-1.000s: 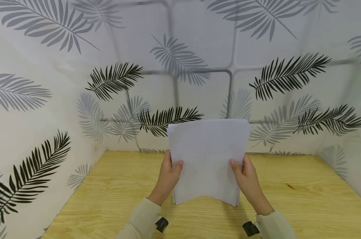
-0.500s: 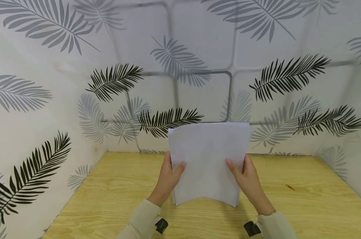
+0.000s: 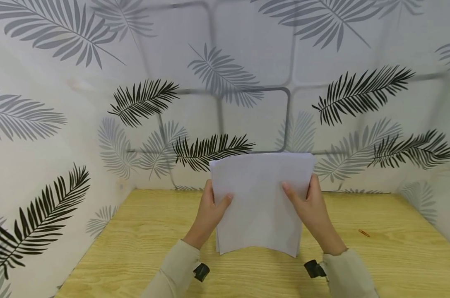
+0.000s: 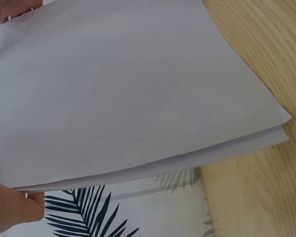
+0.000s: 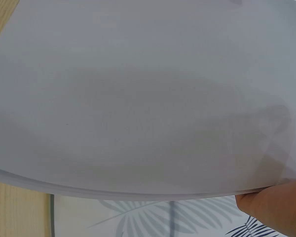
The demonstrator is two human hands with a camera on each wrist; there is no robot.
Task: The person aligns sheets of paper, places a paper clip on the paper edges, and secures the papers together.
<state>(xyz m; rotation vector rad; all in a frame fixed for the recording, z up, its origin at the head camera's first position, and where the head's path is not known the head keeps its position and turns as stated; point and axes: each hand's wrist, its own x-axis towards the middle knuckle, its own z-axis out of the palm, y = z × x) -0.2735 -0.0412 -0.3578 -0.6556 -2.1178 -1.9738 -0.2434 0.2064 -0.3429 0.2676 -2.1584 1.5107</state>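
Note:
A stack of white paper sheets [image 3: 260, 215] is held up over the table, bowed along its lower edge. My left hand [image 3: 209, 215] grips its left side, thumb on the front face and fingers behind. On the opposite side my right hand [image 3: 314, 211] holds the sheets the same way, a bit higher up. In the left wrist view the corners of the paper [image 4: 138, 98] stand slightly apart in layers. The right wrist view shows the stacked edges of the paper [image 5: 138, 123] lying close together. Most fingers are hidden behind the sheets.
An orange paper clip [image 3: 364, 233] lies on the wood-grain table [image 3: 135, 240], to the right of my right hand. Behind the table rises a wall [image 3: 247, 120] with a leaf pattern. A black wrist device [image 3: 201, 272] sits at each sleeve.
My right hand has slid up along the right edge of the paper. The left hand has shifted up slightly. The top of the stack sits a little lower than one second ago.

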